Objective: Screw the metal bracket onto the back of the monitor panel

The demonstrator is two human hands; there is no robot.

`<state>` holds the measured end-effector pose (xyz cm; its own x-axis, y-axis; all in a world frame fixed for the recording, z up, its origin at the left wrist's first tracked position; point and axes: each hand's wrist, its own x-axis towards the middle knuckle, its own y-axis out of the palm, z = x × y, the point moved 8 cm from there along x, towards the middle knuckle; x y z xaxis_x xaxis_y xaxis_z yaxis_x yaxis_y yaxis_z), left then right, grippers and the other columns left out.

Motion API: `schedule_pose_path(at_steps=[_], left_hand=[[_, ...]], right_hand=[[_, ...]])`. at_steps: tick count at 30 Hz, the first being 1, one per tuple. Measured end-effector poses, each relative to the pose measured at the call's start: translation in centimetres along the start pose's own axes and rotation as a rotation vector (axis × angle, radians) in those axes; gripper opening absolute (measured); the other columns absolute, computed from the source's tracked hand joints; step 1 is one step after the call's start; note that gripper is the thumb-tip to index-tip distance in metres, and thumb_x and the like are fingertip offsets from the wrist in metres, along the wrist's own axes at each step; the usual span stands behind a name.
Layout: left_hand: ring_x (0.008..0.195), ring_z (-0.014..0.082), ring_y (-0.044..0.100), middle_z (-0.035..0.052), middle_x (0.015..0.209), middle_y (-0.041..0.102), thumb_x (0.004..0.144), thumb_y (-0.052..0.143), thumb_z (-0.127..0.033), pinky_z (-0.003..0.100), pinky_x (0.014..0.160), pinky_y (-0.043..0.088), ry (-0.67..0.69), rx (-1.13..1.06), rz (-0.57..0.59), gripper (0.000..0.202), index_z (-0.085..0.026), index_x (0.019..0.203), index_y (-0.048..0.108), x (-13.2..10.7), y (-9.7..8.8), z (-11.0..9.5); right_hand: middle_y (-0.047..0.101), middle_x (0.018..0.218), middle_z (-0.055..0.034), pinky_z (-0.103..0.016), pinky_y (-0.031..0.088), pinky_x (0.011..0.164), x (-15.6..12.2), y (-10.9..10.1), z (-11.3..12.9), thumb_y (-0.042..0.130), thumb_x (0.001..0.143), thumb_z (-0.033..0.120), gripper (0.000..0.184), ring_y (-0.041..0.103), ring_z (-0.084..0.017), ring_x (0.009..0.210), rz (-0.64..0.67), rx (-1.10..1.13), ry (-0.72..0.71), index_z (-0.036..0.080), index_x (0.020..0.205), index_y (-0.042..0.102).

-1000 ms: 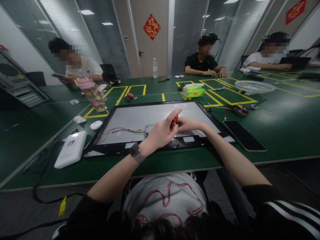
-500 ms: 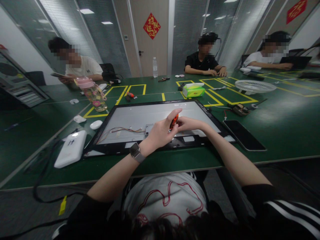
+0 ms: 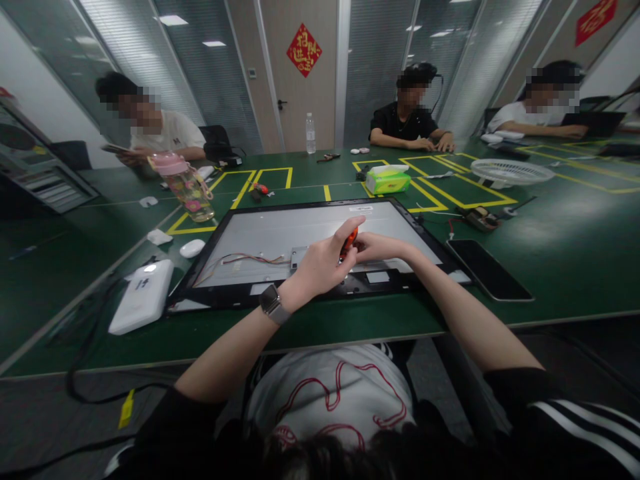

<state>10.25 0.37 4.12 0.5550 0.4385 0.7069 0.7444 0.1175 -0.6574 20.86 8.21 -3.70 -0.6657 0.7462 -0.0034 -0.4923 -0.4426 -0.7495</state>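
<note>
A flat display panel [image 3: 280, 233] with a black frame and grey back lies on the table in front of me. My left hand [image 3: 325, 263], with a watch on its wrist, is closed around the orange-and-black handle of what looks like a screwdriver [image 3: 351, 241], held over the panel. Its index finger stretches along the top of the handle. My right hand [image 3: 375, 247] comes in from the right, fingers pinched at the handle's lower part. The tool's tip is hidden behind my hands. Thin wires [image 3: 245, 257] and a small metal box [image 3: 299, 257] lie on the panel's back, left of my hands.
A white power bank [image 3: 143, 297] and a pink-lidded bottle [image 3: 183, 187] stand left of the panel. On the right lie a black phone [image 3: 489, 270] and a white fan grille [image 3: 513, 173]. Behind the panel is a green tissue pack [image 3: 387, 180]. Three people sit across the table.
Hardly anything differs. Both hands keep their place and grip on the screwdriver; the whole view has shifted very slightly.
</note>
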Motion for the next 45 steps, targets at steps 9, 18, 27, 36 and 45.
schedule_pose_path(at_steps=[9, 18, 27, 36, 45], left_hand=[[0.062, 0.0106, 0.054, 0.0007, 0.085, 0.060, 0.088, 0.046, -0.019, 0.022, 0.056, 0.043, 0.011, -0.003, 0.008, 0.058, -0.023, 0.141, 0.021, 0.12, -0.12, -0.26], [0.063, 0.0101, 0.054, 0.0012, 0.086, 0.060, 0.089, 0.046, -0.018, 0.022, 0.058, 0.044, 0.027, -0.023, -0.011, 0.059, -0.022, 0.142, 0.021, 0.10, -0.15, -0.34], [0.061, 0.0096, 0.052, 0.0015, 0.086, 0.060, 0.088, 0.047, -0.016, 0.021, 0.057, 0.041, 0.011, -0.050, -0.012, 0.059, -0.023, 0.141, 0.023, 0.09, -0.20, -0.26], [0.061, 0.0096, 0.052, 0.0010, 0.085, 0.060, 0.088, 0.047, -0.018, 0.022, 0.057, 0.041, 0.013, -0.045, -0.018, 0.058, -0.023, 0.141, 0.023, 0.09, -0.21, -0.23], [0.062, 0.0094, 0.053, 0.0023, 0.093, 0.061, 0.088, 0.046, -0.018, 0.022, 0.058, 0.043, 0.014, -0.040, -0.014, 0.058, -0.023, 0.141, 0.022, 0.04, -0.12, -0.16]], right_hand=[[0.059, 0.072, -0.0006, -0.023, 0.041, 0.058, 0.01, -0.02, -0.09, 0.063, 0.077, 0.037, 0.037, 0.053, -0.013, 0.063, 0.000, -0.002, 0.011, 0.013, 0.105, 0.060], [0.060, 0.073, -0.0011, -0.023, 0.040, 0.059, 0.05, 0.03, 0.13, 0.063, 0.077, 0.035, 0.034, 0.051, -0.012, 0.062, 0.003, 0.000, 0.004, 0.012, 0.101, 0.061], [0.060, 0.074, -0.0012, -0.024, 0.041, 0.059, 0.00, -0.01, 0.06, 0.063, 0.076, 0.035, 0.033, 0.053, -0.013, 0.063, -0.005, 0.005, 0.014, 0.012, 0.099, 0.061], [0.060, 0.074, -0.0013, -0.024, 0.040, 0.059, -0.01, -0.07, -0.08, 0.063, 0.076, 0.036, 0.034, 0.052, -0.013, 0.063, -0.005, -0.006, 0.011, 0.013, 0.101, 0.061], [0.062, 0.075, -0.0020, -0.024, 0.041, 0.060, -0.01, 0.02, 0.16, 0.063, 0.076, 0.036, 0.034, 0.052, -0.013, 0.063, -0.001, -0.002, 0.010, 0.012, 0.101, 0.061]])
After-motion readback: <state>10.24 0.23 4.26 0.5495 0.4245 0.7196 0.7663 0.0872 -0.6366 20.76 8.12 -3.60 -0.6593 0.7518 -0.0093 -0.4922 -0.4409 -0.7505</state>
